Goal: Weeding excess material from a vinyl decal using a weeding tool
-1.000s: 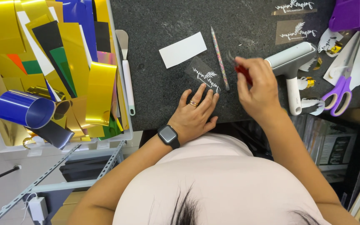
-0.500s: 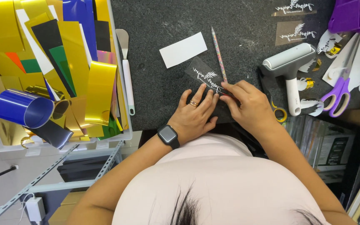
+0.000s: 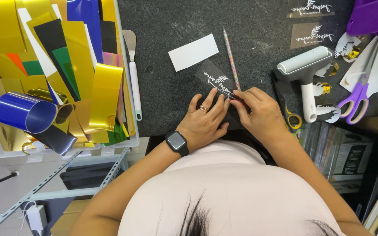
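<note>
Fingers (image 3: 213,102) of your left hand (image 3: 204,120) lay spread and flat, unclenched, pinning the near end of the clear strip (image 3: 213,78) to the desk (image 3: 162,87). Ring on one finger, dark watch (image 3: 176,143) on that wrist. Fingers of your right hand (image 3: 259,113) were pinched shut on a thin dark tool (image 3: 236,96), tip at the strip's near right edge, touching your left fingertips.

Strip: transparent, white script-and-leaf design, lying tilted near the front middle of the dark desk, far end free, near end under your hands.

Step in hand, judged: fine picking work at the strip's edge, one hand as clamp and the other on the tool. What the tip caught could not be told; it was hidden between the fingers.

Next move, judged: calls for steady downward hold from the left hand and a shallow tool angle, so the strip neither slides nor creases.

Surroundings, outward:
- patterned pencil-like stick (image 3: 230,57), just beside the strip, right side
- white card (image 3: 193,52), just beyond it
- white-handled spatula (image 3: 133,74), left, along the tray
- white tray (image 3: 130,140) of gold, black, green and blue foil sheets, with a blue roll (image 3: 22,111)
- grey roller (image 3: 305,70), yellow-handled scissors (image 3: 292,118), purple scissors (image 3: 359,98), right
- two more printed strips (image 3: 313,35), far right corner
</note>
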